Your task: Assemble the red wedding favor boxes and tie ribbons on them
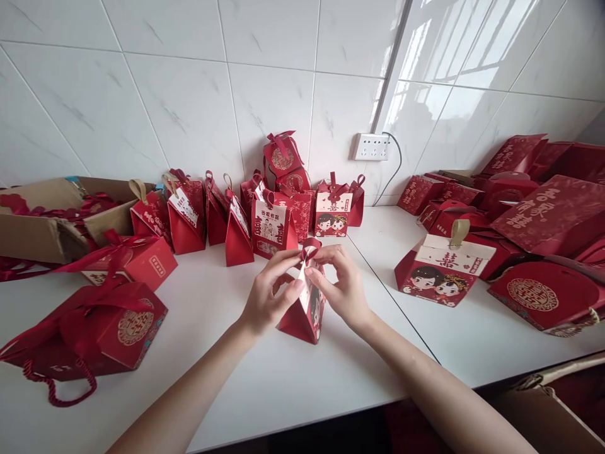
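Observation:
A small red gift box (305,318) with a white top flap stands upright on the white table (283,378) in front of me. My left hand (267,296) pinches its top from the left. My right hand (338,284) pinches the red ribbon bow (311,247) at the top from the right. Both hands have fingers closed on the box's top and ribbon.
A row of finished red boxes (236,221) lines the tiled wall. An open cardboard carton (42,227) sits at far left, larger red boxes (108,321) in front of it. More red boxes (444,271) and flat packaging (548,214) fill the right. A wall socket (371,146) is behind.

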`<state>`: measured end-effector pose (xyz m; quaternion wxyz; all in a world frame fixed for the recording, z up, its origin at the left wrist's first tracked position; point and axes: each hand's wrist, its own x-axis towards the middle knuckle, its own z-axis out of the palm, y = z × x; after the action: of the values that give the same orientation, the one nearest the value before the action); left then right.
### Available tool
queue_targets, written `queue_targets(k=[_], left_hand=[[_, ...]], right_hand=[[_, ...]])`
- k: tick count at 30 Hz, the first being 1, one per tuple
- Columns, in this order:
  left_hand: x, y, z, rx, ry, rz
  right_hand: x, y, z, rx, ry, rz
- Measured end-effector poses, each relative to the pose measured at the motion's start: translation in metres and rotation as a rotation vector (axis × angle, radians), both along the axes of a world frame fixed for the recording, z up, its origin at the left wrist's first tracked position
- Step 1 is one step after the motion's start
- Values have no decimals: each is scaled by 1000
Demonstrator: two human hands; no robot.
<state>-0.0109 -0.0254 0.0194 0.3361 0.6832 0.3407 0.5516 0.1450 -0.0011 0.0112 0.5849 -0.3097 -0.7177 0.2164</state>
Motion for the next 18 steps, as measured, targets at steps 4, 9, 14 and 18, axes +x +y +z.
queue_targets(k=[4, 9, 14, 18], left_hand=[[3, -3, 1, 13, 54, -9], [8, -5, -2, 39, 50, 51], [7, -5, -3, 32, 46, 60], [7, -6, -2, 12, 28, 62]], right_hand=[[-1, -1, 5, -137, 110, 77], [-2, -2, 9, -217, 143, 84], [1, 0, 5, -184, 151, 92], [4, 2, 1, -105, 116, 78]])
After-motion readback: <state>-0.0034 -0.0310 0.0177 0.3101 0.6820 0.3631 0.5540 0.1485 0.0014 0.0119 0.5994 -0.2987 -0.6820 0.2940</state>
